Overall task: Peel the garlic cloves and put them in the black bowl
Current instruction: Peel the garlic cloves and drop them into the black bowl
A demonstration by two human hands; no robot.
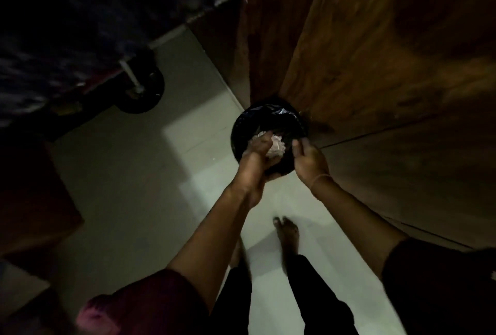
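Observation:
I stand over a round black container [268, 120] lined with shiny black plastic, set on the floor against a wooden cabinet. My left hand [256, 159] is over its opening and grips a pale, papery clump of garlic peels [276, 148]. Just right of the clump, over the container's right rim, my right hand [308, 163] hovers with loosely bent fingers and holds nothing that I can see. No garlic cloves are visible. The scene is very dark.
Wooden cabinet doors [389, 79] rise on the right. Pale floor tiles [161, 173] spread to the left and below. A wheeled stand with a black caster [142, 93] sits at the upper left. My bare feet [287, 232] stand just behind the container.

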